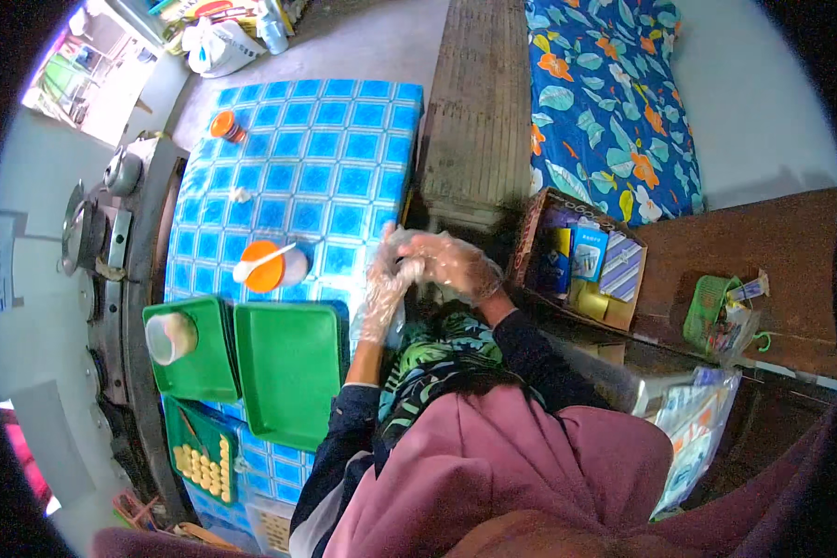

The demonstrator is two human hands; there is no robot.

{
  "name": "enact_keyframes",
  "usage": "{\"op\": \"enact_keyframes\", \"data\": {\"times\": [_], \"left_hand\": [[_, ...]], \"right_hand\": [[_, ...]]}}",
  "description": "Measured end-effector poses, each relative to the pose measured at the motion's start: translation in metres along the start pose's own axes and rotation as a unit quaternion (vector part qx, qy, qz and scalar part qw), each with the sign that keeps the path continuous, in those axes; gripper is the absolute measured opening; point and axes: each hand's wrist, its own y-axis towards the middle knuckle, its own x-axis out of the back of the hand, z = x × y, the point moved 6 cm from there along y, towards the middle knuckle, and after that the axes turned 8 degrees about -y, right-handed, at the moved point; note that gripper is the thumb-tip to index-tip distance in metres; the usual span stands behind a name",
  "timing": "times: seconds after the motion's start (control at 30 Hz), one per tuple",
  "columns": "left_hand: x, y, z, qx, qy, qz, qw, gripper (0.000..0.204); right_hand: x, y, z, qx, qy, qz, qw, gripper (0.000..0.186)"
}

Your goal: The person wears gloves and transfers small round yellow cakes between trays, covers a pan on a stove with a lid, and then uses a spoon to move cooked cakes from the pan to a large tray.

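Note:
Both my hands wear thin clear plastic gloves and meet at the right edge of a table with a blue checked cloth (363, 144). My left hand (388, 279) is raised with its fingers bent against the other hand. Wrapped over its fingertips is my right hand (456, 264), fingers curled. Whatever lies between them, if anything, is hidden. Left of the hands stands an orange-lidded jar (268, 277) with a white spoon (264, 261) across its lid. Nearer me lies a green tray (288, 372); beside it another green tray (205, 367) holds a pale tub (171, 338).
A third green tray (179, 418) at near left carries rows of small yellow dough balls (205, 468). An orange-capped jar (226, 126) stands far off on the table. A stove (118, 237) lines the left wall. Right of me is a box of packages (581, 256).

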Motion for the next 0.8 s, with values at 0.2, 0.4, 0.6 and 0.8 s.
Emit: {"op": "enact_keyframes", "data": {"times": [0.2,0.4,0.6,0.8], "left_hand": [[-0.034,0.085,0.024,0.107,-0.098,-0.078,0.986,0.037],[-0.034,0.177,0.022,0.06,-0.049,-0.137,0.988,0.038],[0.031,0.249,-0.01,-0.076,-0.027,-0.247,0.966,0.033],[0.109,0.291,0.025,-0.012,-0.102,-0.294,0.95,0.027]], "right_hand": [[0.083,0.022,-0.002,-0.03,0.066,-0.085,0.994,0.047],[0.135,0.07,0.037,-0.023,0.122,-0.028,0.992,0.054],[0.173,0.099,0.094,-0.045,0.018,-0.056,0.997,0.059],[0.191,0.135,0.119,-0.046,0.029,-0.044,0.998,0.06]]}}
